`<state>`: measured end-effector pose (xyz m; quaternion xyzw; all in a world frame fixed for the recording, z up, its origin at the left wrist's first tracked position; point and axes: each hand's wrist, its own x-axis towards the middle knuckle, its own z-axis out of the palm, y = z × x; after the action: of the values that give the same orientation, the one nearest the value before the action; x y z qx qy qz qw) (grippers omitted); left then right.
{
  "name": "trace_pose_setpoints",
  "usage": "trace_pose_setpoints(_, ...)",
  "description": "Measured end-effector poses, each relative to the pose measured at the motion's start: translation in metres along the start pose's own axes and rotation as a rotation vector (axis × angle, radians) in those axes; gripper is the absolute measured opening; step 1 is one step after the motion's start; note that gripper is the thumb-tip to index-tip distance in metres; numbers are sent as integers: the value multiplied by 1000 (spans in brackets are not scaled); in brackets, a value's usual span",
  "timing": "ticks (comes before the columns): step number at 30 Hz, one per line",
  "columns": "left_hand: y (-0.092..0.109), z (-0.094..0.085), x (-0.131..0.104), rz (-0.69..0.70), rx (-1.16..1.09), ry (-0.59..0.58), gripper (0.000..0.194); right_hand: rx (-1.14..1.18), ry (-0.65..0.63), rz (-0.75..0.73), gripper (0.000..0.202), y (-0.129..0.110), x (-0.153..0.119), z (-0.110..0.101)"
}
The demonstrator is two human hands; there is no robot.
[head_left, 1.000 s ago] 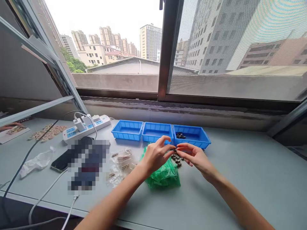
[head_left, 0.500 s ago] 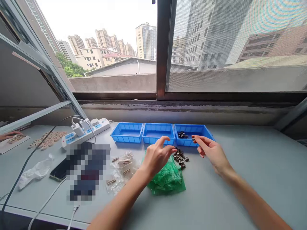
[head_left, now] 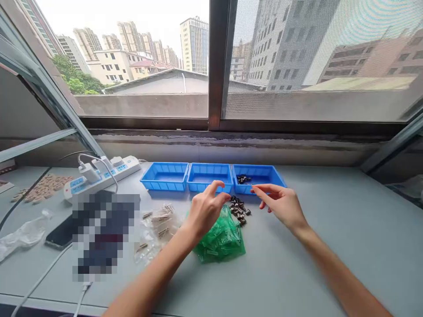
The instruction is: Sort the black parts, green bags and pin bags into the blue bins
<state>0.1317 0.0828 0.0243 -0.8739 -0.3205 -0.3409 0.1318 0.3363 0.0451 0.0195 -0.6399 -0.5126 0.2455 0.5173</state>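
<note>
Smooth grey tabletop (head_left: 350, 229) extends rightward past the right hand (head_left: 282, 207). Dark metallic pieces (head_left: 239, 211) lie heaped between the hands, before a ribbed blue plastic bin (head_left: 243, 189), beside crinkled green packets (head_left: 223, 242). Left hand (head_left: 204, 209) arched, forefinger raised; right fingertips pinched close; cannot tell whether either holds anything.

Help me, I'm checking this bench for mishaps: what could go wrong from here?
Loose dark parts lie in a heap beside the green packets; a nudge from the left hand, close by, might scatter them. The right hand has its fingertips near the front of the rightmost blue tray; a part pinched there (none is clear) could drop outside. A white cable runs over the front edge of the table, so a snag might drag whatever it is plugged into.
</note>
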Motion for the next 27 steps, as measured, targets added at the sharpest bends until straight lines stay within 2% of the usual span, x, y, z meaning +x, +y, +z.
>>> trace_pose_setpoints(3, -1, 2, -1, 7, 12, -40, 21, -241, -99, -114, 34, 1, -2, 0)
trace_pose_setpoints(6, 0, 2, -1, 5, -15, -61, 20, -457, -262, -230, 22, -4, -3, -5)
trace_pose_setpoints(10, 3, -1, -2, -6, -41, -93, 26, -560, -407, -245, 11, -9, -4, -11)
trace_pose_setpoints(15, 6, -3, -2, 3, -53, -110, 39, -620, -426, -240, 10, -6, -5, -9)
trace_pose_setpoints(27, 12, -4, -2, -8, -108, -161, 30, -610, -425, -258, 13, -7, -9, -4)
